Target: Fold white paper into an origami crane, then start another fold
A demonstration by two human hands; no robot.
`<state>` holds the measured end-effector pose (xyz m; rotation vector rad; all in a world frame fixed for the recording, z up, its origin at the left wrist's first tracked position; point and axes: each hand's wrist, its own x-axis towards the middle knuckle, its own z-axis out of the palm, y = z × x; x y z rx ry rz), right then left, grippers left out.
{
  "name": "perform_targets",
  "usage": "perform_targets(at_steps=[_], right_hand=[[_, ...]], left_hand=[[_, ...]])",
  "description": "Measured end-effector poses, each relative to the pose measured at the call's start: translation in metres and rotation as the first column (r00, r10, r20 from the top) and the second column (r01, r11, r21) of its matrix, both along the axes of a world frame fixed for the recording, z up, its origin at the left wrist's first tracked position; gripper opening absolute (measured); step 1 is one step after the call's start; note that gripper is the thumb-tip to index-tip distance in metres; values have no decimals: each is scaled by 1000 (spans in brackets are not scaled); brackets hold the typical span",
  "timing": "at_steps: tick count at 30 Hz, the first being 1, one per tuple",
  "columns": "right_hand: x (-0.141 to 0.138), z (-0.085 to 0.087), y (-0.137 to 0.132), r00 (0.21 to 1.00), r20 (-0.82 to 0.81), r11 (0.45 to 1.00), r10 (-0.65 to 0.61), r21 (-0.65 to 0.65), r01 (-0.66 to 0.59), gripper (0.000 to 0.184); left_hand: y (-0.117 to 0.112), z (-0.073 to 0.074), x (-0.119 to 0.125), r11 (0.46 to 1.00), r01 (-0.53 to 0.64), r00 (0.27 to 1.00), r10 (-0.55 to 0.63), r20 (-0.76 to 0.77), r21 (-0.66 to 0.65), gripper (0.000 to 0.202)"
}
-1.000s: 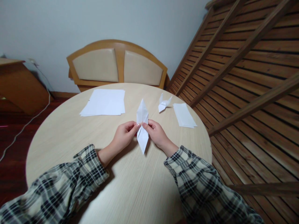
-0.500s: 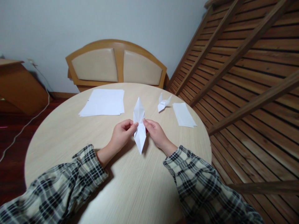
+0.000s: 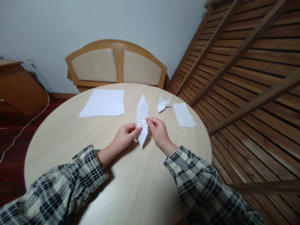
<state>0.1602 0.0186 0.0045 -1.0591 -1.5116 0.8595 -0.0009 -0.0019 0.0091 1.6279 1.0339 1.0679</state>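
A folded white sheet of paper (image 3: 142, 109), long and pointed at both ends with creases across its middle, is held above the table. My left hand (image 3: 126, 135) pinches its lower left edge, thumb on top. On the other side my right hand (image 3: 159, 131) grips the right edge near the middle, its thumb pressed on the paper. The fingers beneath the paper are mostly hidden. Beyond my right hand stands a white origami crane (image 3: 164, 103) with raised points.
The round wooden table (image 3: 70, 140) carries a stack of white paper (image 3: 103, 103) at back left and smaller paper strips (image 3: 184, 115) at right. A padded headboard (image 3: 117, 62) stands behind it. Wooden slats (image 3: 248, 93) slant along the right side.
The folded paper has turned slightly and shifted up and right, showing a different face. My right thumb has moved up along it; my left thumb lies lower on it.
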Motion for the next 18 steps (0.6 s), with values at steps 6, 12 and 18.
perform_targets(at_steps=[6,12,18], right_hand=[[-1,3,-1,997,-38,998,61,-18,-62,47],[-2,4,-4,987,-35,984,156,-76,-158,47],[-2,-1,-3,980,-5,976,197,-88,-197,44]], left_hand=[[-1,2,0,998,-48,999,47,17,38,33],[0,2,-1,991,-111,993,108,45,73,33],[1,0,-1,986,-157,986,152,73,62,32]])
